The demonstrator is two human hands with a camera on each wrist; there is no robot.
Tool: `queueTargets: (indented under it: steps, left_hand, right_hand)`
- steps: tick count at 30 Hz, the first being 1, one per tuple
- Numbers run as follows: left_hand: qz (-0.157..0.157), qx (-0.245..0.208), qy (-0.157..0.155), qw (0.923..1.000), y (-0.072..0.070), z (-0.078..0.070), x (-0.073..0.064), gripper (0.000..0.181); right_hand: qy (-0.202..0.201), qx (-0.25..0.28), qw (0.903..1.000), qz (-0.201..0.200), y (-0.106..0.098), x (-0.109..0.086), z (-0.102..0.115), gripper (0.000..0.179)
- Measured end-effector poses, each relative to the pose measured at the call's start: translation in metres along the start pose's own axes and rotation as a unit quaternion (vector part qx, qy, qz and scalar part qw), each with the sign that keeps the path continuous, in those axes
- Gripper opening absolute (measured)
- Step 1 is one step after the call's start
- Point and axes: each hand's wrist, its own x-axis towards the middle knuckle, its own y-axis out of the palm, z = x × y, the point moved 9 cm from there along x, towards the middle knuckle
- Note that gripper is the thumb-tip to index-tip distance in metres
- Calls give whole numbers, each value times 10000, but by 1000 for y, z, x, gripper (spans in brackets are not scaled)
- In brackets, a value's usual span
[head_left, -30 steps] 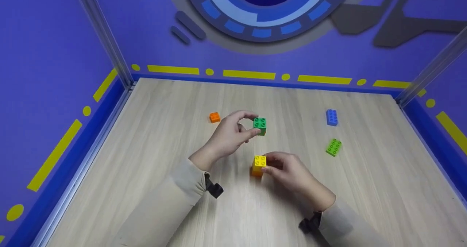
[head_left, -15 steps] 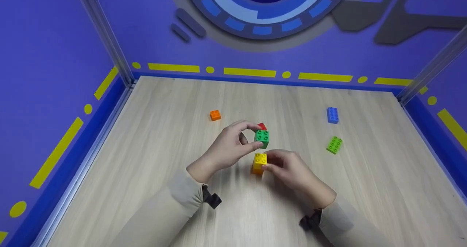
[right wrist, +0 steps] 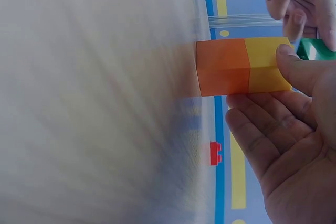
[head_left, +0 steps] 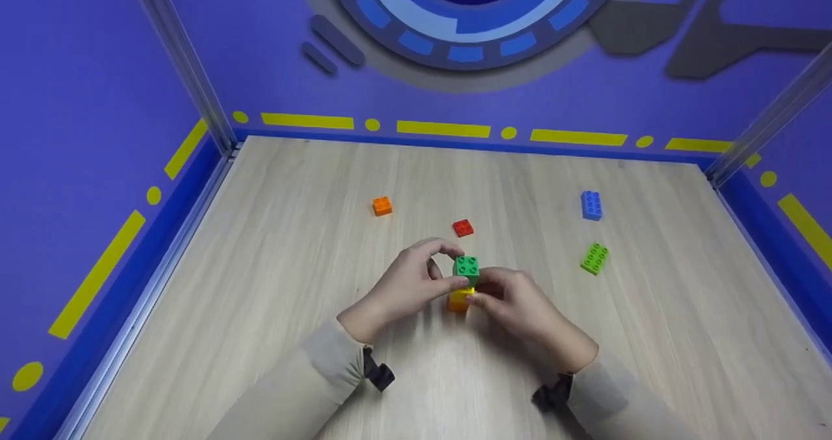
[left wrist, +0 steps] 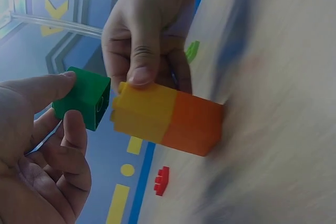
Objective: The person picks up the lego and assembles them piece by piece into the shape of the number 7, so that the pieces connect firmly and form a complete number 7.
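Observation:
My left hand [head_left: 413, 281] pinches a green toy building block [head_left: 466, 268] between thumb and fingers. It is held close over a yellow block [left wrist: 144, 109], whose studs face it; a narrow gap shows between them in the left wrist view. The yellow block sits on an orange block [right wrist: 223, 67], and this two-block stack stands upright on the table. With thumb and fingers, my right hand [head_left: 520, 303] grips the yellow block from the right side. In the head view the green block hides most of the yellow block's top.
A small red block [head_left: 463, 227] lies just beyond the hands. Farther left is a small orange block [head_left: 382, 206]. On the right lie a blue block [head_left: 591, 205] and a lime green block [head_left: 595, 258]. Blue-purple panels [head_left: 260, 56] wall the table's back and sides.
My left hand has brought the green block nearer to me, down over the yellow block. The red block, hidden at first, now shows. My right hand stays on the stack.

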Motion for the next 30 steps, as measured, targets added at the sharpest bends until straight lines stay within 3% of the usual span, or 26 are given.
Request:
queueTargets:
  steps: [12, 21, 26, 30]
  left_hand:
    - [80, 145, -67, 9998, 3, 10, -5, 35]
    - [26, 832, 405, 9957, 1, 2, -5, 35]
    - [-3, 1408, 709, 9875, 3, -6, -2, 34]
    - [-51, 1883, 715, 9795, 4, -11, -1, 33]
  right_hand:
    - [20, 49, 10000, -22, 6, 0, 0, 30]
    - [41, 76, 10000, -32, 5, 1, 1, 31]
    - [149, 30, 9999, -63, 2, 1, -2, 31]
    - [132, -11, 9999, -60, 1, 2, -1, 31]
